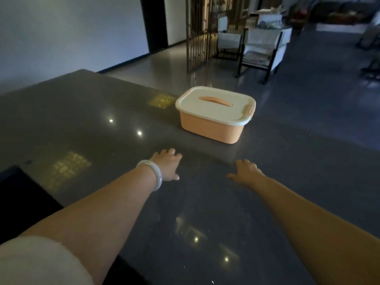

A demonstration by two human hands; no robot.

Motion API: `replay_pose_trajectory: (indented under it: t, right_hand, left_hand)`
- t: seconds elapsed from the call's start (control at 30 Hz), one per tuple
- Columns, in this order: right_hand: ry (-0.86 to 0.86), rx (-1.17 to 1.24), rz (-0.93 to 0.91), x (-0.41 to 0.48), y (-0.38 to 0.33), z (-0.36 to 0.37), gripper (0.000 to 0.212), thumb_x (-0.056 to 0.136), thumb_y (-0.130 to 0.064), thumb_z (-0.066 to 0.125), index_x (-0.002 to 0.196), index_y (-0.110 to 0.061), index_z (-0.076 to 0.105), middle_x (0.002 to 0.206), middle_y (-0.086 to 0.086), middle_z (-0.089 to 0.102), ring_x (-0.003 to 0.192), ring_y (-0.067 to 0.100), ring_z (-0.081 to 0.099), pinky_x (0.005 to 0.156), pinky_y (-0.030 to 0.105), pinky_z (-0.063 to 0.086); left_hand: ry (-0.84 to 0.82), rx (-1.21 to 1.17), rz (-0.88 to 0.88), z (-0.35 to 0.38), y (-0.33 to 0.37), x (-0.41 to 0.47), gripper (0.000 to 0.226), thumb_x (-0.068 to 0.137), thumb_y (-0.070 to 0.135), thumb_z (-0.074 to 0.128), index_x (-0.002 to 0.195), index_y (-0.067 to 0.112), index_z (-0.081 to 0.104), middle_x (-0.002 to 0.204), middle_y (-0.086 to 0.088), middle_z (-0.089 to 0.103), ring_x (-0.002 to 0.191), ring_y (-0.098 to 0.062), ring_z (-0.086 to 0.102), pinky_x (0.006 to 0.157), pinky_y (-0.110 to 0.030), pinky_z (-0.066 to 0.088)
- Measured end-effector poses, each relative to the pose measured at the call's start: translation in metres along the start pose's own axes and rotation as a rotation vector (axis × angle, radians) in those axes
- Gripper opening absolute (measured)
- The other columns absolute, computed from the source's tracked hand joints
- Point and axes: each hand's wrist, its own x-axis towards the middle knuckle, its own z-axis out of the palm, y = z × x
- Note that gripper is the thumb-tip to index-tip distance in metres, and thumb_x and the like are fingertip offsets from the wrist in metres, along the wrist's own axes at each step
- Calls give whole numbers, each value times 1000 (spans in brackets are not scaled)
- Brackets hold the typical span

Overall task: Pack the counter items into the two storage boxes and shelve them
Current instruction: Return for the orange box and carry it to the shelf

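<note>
An orange storage box (211, 128) with a cream lid and an orange handle stands closed near the far right edge of the dark counter (102, 124). Both my arms reach out over the counter toward it. My left hand (167, 164), with a pale bangle on the wrist, has its fingers spread and holds nothing, a little short of the box. My right hand (245, 171) is also open and empty, to the right and just in front of the box. Only one box is in view.
The counter's right edge drops to a grey floor. A black recess (22, 194) lies at the counter's near left. Beyond stand a slatted wooden screen (201, 38) and a black-framed shelf rack (261, 46) with pale items.
</note>
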Motion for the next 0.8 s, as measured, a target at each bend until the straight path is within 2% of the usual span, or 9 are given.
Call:
replay_pose_trajectory:
  t: [0.17, 0.33, 0.43, 0.5, 0.6, 0.67, 0.73, 0.8]
  right_hand:
    - [51, 87, 177, 38, -20, -1, 61, 92, -49, 57, 139, -14, 42, 140, 10, 42, 130, 35, 40, 102, 46, 41]
    - [79, 172, 329, 67, -40, -3, 61, 91, -50, 57, 138, -13, 43, 138, 13, 45, 127, 37, 44, 99, 45, 44]
    - [117, 287, 422, 85, -35, -15, 49, 94, -45, 51, 128, -10, 51, 130, 15, 51, 118, 36, 50, 89, 39, 46]
    - [215, 393, 500, 100, -27, -31, 41, 95, -37, 45, 119, -6, 58, 125, 17, 57, 111, 37, 55, 81, 35, 43]
    - [388, 544, 598, 123, -15, -59, 40, 98, -27, 39, 119, 1, 58, 123, 22, 58, 110, 38, 56, 79, 34, 39]
    - [503, 652, 648, 137, -9, -73, 38, 96, -20, 35, 116, 2, 59, 119, 23, 60, 98, 34, 56, 74, 31, 37]
    - [606, 729, 644, 152, -6, -82, 39, 96, -22, 33, 114, 2, 59, 117, 23, 61, 91, 29, 51, 72, 28, 31]
    - [633, 756, 608, 167, -7, -92, 42, 99, -31, 33, 119, -1, 56, 118, 21, 59, 98, 31, 53, 74, 28, 30]
  left_hand:
    - [31, -28, 88, -4, -57, 70, 61, 87, 47, 62, 135, 16, 41, 133, -7, 40, 122, -30, 44, 99, -46, 41]
    - [26, -102, 118, -8, -115, 126, 62, 91, 52, 54, 140, 17, 38, 142, -7, 35, 128, -30, 40, 100, -46, 41]
    - [50, -174, 76, -18, -136, 161, 60, 92, 54, 50, 139, 17, 42, 142, -8, 37, 127, -31, 43, 99, -46, 43]
    - [95, -253, -3, -32, -144, 188, 56, 95, 51, 45, 137, 14, 44, 142, -12, 38, 126, -34, 45, 99, -47, 42]
    - [176, -417, -100, -55, -147, 224, 54, 100, 47, 36, 137, 8, 42, 141, -18, 39, 126, -39, 44, 100, -49, 40]
    - [211, -567, -101, -68, -143, 248, 57, 101, 48, 29, 135, 5, 42, 136, -21, 43, 122, -40, 46, 97, -47, 38]
    - [221, -706, -75, -78, -135, 270, 63, 100, 54, 25, 129, 3, 47, 126, -21, 52, 111, -38, 53, 89, -44, 40]
    - [214, -792, -69, -83, -127, 290, 67, 98, 59, 23, 125, 4, 49, 120, -19, 57, 105, -36, 56, 85, -41, 43]
